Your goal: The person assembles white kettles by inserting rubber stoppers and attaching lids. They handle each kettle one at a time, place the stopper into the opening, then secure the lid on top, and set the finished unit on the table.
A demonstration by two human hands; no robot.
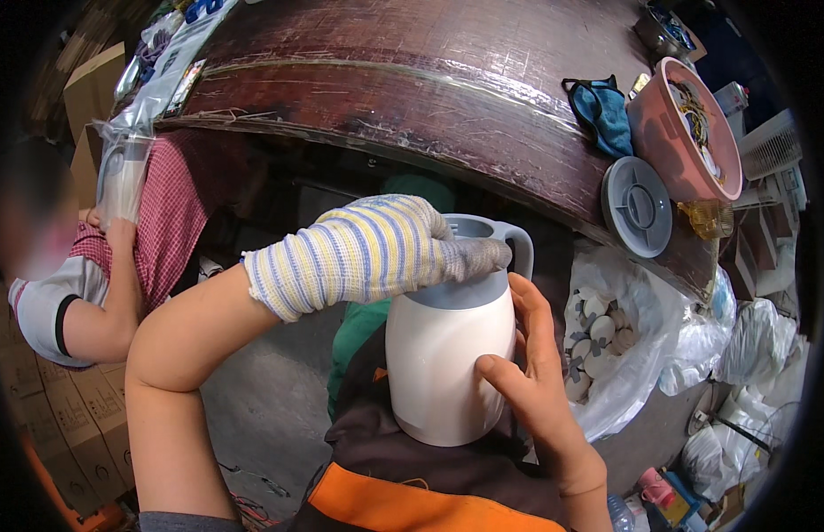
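Note:
A white jug (447, 372) with a grey collar and grey handle rests upright on my lap, over dark cloth with an orange band. My left hand (385, 253), in a striped knit glove of white, blue and yellow, is closed on the collar at the jug's top. Its fingertips press on the grey part, and the glove hides much of the rim. My bare right hand (540, 381) holds the jug's right side below the handle, thumb on the white body. Part of the right fingers is hidden behind the jug.
Ahead is a dark red table (385, 97). On its right side are a grey round lid (637, 207), a pink tub (647, 120) and a blue mask-like cloth (601, 115). A plastic bag (642, 355) of round parts stands right. At left, a co-worker (93, 293) handles a bagged jug (124, 177) near cartons (75, 399).

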